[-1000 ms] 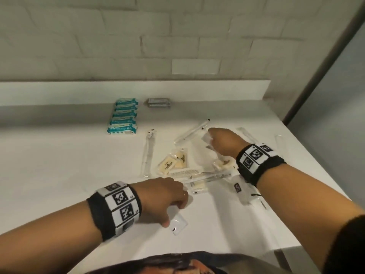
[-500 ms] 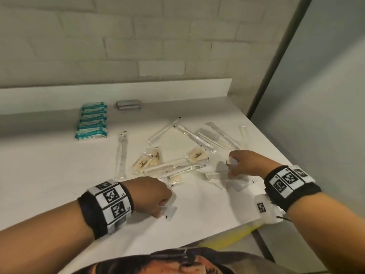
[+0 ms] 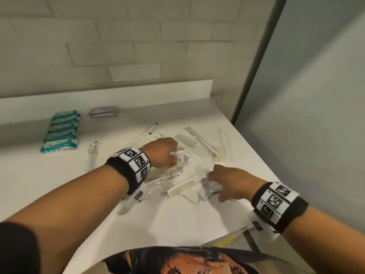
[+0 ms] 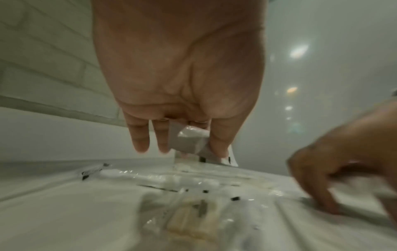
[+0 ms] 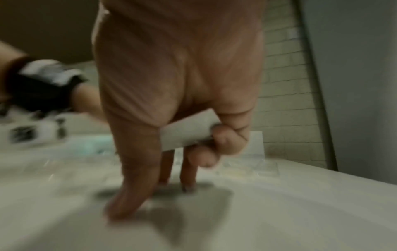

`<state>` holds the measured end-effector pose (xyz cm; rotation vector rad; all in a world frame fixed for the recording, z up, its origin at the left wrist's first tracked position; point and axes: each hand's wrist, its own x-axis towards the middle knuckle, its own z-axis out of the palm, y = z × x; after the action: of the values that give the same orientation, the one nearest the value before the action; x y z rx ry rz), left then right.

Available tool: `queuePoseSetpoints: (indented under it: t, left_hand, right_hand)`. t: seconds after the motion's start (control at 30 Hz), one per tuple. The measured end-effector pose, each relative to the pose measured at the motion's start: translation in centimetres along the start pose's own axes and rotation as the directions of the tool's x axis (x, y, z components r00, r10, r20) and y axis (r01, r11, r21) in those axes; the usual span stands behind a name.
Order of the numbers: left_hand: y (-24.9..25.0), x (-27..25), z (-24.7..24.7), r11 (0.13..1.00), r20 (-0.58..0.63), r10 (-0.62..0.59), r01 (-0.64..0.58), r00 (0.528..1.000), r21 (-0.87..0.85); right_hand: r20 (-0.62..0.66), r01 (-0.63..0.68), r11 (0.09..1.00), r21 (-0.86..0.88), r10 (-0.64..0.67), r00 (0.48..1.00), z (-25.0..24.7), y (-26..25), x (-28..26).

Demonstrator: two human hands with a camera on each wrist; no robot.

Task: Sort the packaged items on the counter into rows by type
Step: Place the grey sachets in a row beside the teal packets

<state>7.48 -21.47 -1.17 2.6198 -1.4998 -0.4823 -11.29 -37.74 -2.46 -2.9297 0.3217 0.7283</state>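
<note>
Both hands work the loose heap of packets (image 3: 183, 171) right of the teal packet row (image 3: 62, 131) on the desk (image 3: 49, 184). The left hand (image 3: 161, 153) pinches a small white sachet (image 4: 189, 141); the right hand (image 3: 231, 182) curls round another sachet (image 5: 187, 134), its fingertips (image 5: 189, 185) touching the desk. Best lift each clear before laying a new row beside the teal one.

Row of packets (image 3: 62, 131) at counter (image 3: 49, 184) back-left — flat pack (image 3: 104, 112) right of it, loose pile (image 3: 187, 155) nearer, rightward.

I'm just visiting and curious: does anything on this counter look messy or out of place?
Yes. The teal packets sit in a neat row by the wall, but the clear-wrapped combs and sachets lie in a crisscrossed heap under both hands. One long clear packet lies alone, apart from it.
</note>
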Motion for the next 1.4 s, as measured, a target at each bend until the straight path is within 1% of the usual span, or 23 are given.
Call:
queuePoseSetpoints:
  t: [0.1,0.17,0.27,0.33,0.4,0.43,0.53,0.57,0.63,0.7,0.73,0.77,0.8,0.87,0.93,1.0,1.03,1.1,1.13,1.2,1.27,1.33,1.4]
  left_hand:
    - [-0.1,2.1,0.0,0.991,0.131,-0.035,0.018,0.991,0.131]
    - [-0.5,2.2,0.3,0.986,0.178,-0.051,0.021,0.983,0.167]
    - [-1.2,0.9,0.3,0.989,0.126,-0.011,-0.008,0.992,0.147]
    - [-1.6,0.0,0.1,0.993,0.127,-0.042,0.027,0.991,0.115]
    - [-2.0,-0.6,-0.3,0.996,0.128,-0.088,0.083,0.988,0.038]
    - [-2.3,-0.5,-0.6,0.994,0.107,-0.11,0.11,0.988,0.005]
    - [-2.6,0.6,-1.5,0.982,0.038,-0.177,0.179,0.983,-0.056]
    - [-2.7,1.1,-1.7,0.977,0.018,-0.2,0.201,0.98,-0.07]
    - [-2.9,1.9,-1.7,0.953,0.003,-0.262,0.26,0.965,-0.154]
    - [-3.1,2.4,-1.4,0.911,0.02,-0.313,0.306,0.95,-0.278]
    - [-3.2,2.4,-1.2,0.899,0.032,-0.329,0.324,0.944,-0.294]
    - [-3.4,2.4,-1.0,0.899,0.039,-0.336,0.333,0.941,-0.284]
    - [-3.4,2.3,-0.8,0.909,0.046,-0.335,0.336,0.941,-0.247]
    - [-3.6,2.1,-0.4,0.939,0.06,-0.314,0.319,0.948,-0.126]
    - [-3.5,2.1,-0.1,0.959,0.044,-0.28,0.282,0.959,-0.026]
    - [-3.2,2.2,0.0,0.965,0.03,-0.262,0.261,0.965,0.012]
    - [-3.1,2.4,0.1,0.967,0.047,-0.256,0.255,0.966,0.026]
    - [-2.8,2.8,0.2,0.967,0.111,-0.256,0.254,0.96,0.04]
    - [-2.7,2.9,0.1,0.965,0.144,-0.263,0.261,0.954,0.031]
    - [-2.8,3.0,-0.1,0.959,0.19,-0.282,0.285,0.941,0.011]
    - [-2.9,3.1,-0.2,0.952,0.21,-0.3,0.304,0.931,0.011]
    - [-3.2,3.2,-0.2,0.943,0.23,-0.326,0.331,0.917,0.016]
    - [-3.4,3.2,-0.1,0.937,0.243,-0.345,0.349,0.907,0.03]
  right_hand:
    - [0.009,0.033,0.998,0.052,-0.034,0.999,0.3,0.6,0.2]
    - [0.002,0.069,0.997,0.017,-0.069,0.998,0.1,0.9,0.4]
    - [-0.039,0.205,0.975,-0.08,-0.209,0.977,0.1,0.8,0.8]
    - [-0.036,0.267,0.961,-0.071,-0.27,0.962,0.0,0.8,1.4]
    - [0.012,0.243,0.97,0.015,-0.243,0.97,-0.3,0.8,1.9]
    - [0.051,0.24,0.97,0.025,-0.241,0.969,-0.5,0.9,2.2]
    - [0.137,0.295,0.95,-0.101,-0.281,0.95,-1.6,1.3,3.0]
    - [0.126,0.304,0.947,-0.105,-0.291,0.948,-2.3,1.6,3.5]
    - [0.031,0.301,0.954,-0.002,-0.301,0.953,-4.1,2.3,4.7]
    - [-0.106,0.258,0.959,0.12,-0.246,0.964,-5.9,2.8,6.3]
    - [-0.145,0.232,0.959,0.163,-0.209,0.967,-6.4,2.9,7.1]
    - [-0.146,0.22,0.96,0.172,-0.196,0.97,-6.5,3.0,7.8]
    - [-0.114,0.222,0.963,0.154,-0.206,0.972,-6.3,3.0,8.3]
    - [-0.019,0.287,0.949,0.13,-0.287,0.958,-5.5,2.7,8.7]
    - [0.007,0.336,0.926,0.173,-0.342,0.94,-5.4,2.5,8.8]
    - [-0.072,0.329,0.93,0.166,-0.321,0.944,-6.4,2.1,9.6]
    - [-0.128,0.3,0.942,0.152,-0.282,0.951,-7.1,2.0,10.4]
    - [-0.209,0.228,0.957,0.18,-0.189,0.959,-8.2,1.9,12.6]
    - [-0.217,0.193,0.96,0.202,-0.148,0.965,-8.5,1.8,13.6]
    - [-0.168,0.126,0.963,0.24,-0.086,0.982,-8.6,1.2,15.4]
    - [-0.109,0.083,0.968,0.237,-0.058,0.992,-8.3,0.4,16.3]
    - [-0.076,0.038,0.982,0.184,-0.024,0.997,-8.0,-0.6,16.8]
    - [-0.054,0.027,0.999,0.045,-0.025,0.998,-8.0,-1.4,17.2]
